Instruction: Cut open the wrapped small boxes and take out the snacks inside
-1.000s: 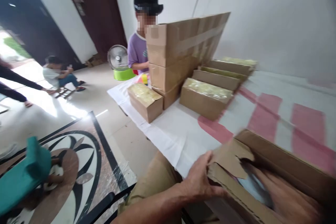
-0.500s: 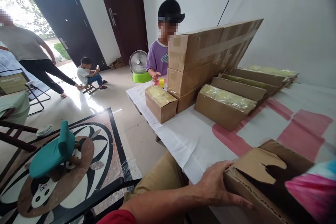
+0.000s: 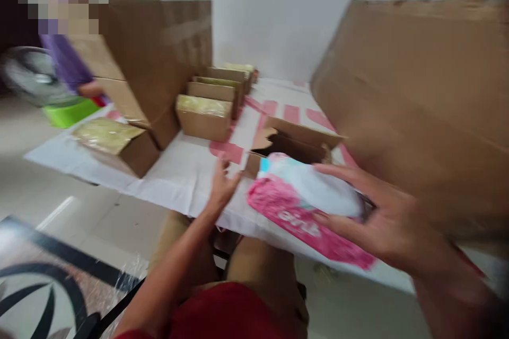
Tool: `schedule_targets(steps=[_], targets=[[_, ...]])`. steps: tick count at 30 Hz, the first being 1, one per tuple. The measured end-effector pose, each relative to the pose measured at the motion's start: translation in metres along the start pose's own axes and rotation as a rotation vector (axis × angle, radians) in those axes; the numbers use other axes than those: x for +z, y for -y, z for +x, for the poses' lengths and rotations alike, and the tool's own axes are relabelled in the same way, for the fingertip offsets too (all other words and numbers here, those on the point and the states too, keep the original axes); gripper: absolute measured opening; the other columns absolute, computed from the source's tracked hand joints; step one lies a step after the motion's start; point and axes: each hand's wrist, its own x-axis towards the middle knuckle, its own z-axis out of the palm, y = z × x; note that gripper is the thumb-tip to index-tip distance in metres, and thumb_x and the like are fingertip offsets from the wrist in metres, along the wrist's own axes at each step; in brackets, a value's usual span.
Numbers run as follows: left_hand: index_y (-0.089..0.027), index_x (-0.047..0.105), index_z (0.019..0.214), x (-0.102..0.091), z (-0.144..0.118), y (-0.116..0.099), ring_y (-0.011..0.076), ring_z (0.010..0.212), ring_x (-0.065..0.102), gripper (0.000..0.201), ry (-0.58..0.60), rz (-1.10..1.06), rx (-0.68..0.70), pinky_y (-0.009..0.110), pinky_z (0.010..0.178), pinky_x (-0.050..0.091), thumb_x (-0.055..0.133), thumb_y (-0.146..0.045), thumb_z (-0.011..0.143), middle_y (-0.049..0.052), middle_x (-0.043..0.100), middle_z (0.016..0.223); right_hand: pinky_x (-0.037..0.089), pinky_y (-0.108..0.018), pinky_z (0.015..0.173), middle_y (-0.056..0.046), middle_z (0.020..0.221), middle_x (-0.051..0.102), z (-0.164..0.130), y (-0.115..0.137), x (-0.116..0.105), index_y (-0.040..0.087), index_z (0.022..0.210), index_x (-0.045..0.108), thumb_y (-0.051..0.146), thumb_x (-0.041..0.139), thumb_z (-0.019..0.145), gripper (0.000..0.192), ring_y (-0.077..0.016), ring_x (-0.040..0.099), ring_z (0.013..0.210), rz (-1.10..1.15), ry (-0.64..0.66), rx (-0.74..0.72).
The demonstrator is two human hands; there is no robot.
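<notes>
Seemingly right hand (image 3: 382, 222) around pink-white pack (image 3: 306, 201) (blurred), by open carton (image 3: 294, 143).

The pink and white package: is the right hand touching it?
Touching. The head view shows the right hand with fingers spread over and under the pink and white package, holding it.

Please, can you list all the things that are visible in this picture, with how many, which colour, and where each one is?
open box: 1, brown, table middle
pink pack: 1, pink and white, in right hand
small boxes: about five, brown with yellowish tops, table left and rear
tall cartons: stacked, brown, left rear
large carton: 1, brown, right
table: 1, white and pink cover
fan: 1, green base, far left
person: 1, purple shirt, far left
left hand: open, beside open box
right hand: holding pink pack
</notes>
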Motion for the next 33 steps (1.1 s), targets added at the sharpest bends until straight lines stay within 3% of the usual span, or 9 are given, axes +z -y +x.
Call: schedule_targets(steps=[2,5,8,15,20,23,25,28,33], targets=[[-0.020,0.042,0.152,-0.025,-0.021,0.004,0.0407,0.138,0.056,0.095,-0.104,-0.108,-0.054,0.063,0.117,0.042,0.081,-0.059,0.075,0.022,0.055,0.148,0.060,-0.046,0.099,-0.007,0.126,0.075,0.001,0.010,-0.005,0.029,0.133,0.069,0.031,0.082,0.082,0.052,-0.0298,0.072,0.111,0.023,0.090,0.021],[-0.023,0.043,0.154,-0.051,-0.056,-0.004,0.0408,0.131,0.062,0.106,0.090,-0.252,-0.153,0.057,0.105,0.054,0.084,-0.071,0.069,0.022,0.056,0.150,0.058,-0.045,0.100,-0.006,0.123,0.076,0.018,0.017,0.010,0.024,0.129,0.071,0.027,0.080,0.078,0.052,-0.0284,0.072,0.112,0.060,0.163,0.014],[-0.027,0.038,0.160,-0.054,-0.079,-0.019,0.0400,0.131,0.063,0.118,0.225,-0.334,-0.133,0.052,0.103,0.057,0.092,-0.067,0.063,0.019,0.057,0.152,0.055,-0.045,0.104,-0.007,0.126,0.075,0.036,0.027,0.028,0.022,0.131,0.070,0.027,0.080,0.078,0.054,-0.0281,0.070,0.117,0.098,0.230,-0.032],[-0.023,0.041,0.158,-0.052,-0.078,-0.035,0.0381,0.119,0.071,0.113,-0.043,-0.465,-0.067,0.050,0.097,0.061,0.095,-0.051,0.063,0.018,0.067,0.139,0.049,-0.051,0.115,-0.009,0.139,0.069,0.071,0.046,0.042,0.024,0.138,0.068,0.042,0.087,0.080,0.063,-0.0302,0.063,0.130,0.267,0.362,-0.154],[-0.026,0.045,0.156,-0.075,-0.079,-0.035,0.0374,0.132,0.063,0.108,-0.208,-0.442,0.009,0.049,0.107,0.057,0.093,-0.055,0.063,0.016,0.063,0.147,0.039,-0.057,0.123,-0.005,0.156,0.056,0.041,0.040,0.056,0.033,0.144,0.064,0.060,0.085,0.080,0.073,-0.0352,0.048,0.149,0.393,0.113,0.075],[-0.028,0.049,0.152,-0.084,-0.081,-0.033,0.0353,0.132,0.063,0.103,-0.294,-0.428,0.048,0.046,0.106,0.057,0.092,-0.056,0.063,0.014,0.063,0.146,0.045,-0.060,0.119,-0.011,0.161,0.052,0.008,0.036,0.090,0.030,0.158,0.047,0.060,0.090,0.075,0.098,-0.0380,0.052,0.145,0.480,0.106,0.202],[-0.027,0.053,0.148,-0.086,-0.081,-0.032,0.0334,0.126,0.066,0.097,-0.319,-0.437,0.054,0.045,0.104,0.058,0.091,-0.056,0.064,0.013,0.067,0.138,0.048,-0.059,0.116,-0.013,0.159,0.054,-0.004,0.039,0.117,0.029,0.162,0.040,0.057,0.089,0.076,0.104,-0.0370,0.056,0.141,0.545,0.119,0.264],[-0.024,0.058,0.137,-0.087,-0.078,-0.042,0.0309,0.115,0.070,0.087,-0.327,-0.439,0.069,0.044,0.099,0.059,0.092,-0.052,0.063,0.011,0.073,0.121,0.046,-0.055,0.119,-0.013,0.155,0.057,0.003,0.050,0.143,0.027,0.161,0.041,0.051,0.084,0.084,0.091,-0.0340,0.057,0.140,0.604,0.007,0.311],[-0.023,0.062,0.124,-0.100,-0.060,-0.086,0.0308,0.113,0.069,0.068,-0.208,-0.422,0.237,0.045,0.100,0.057,0.088,-0.033,0.062,0.008,0.072,0.118,0.050,-0.051,0.117,-0.012,0.150,0.062,0.045,0.070,0.137,0.025,0.157,0.046,0.048,0.080,0.087,0.082,-0.0313,0.062,0.134,0.663,-0.162,0.231]])
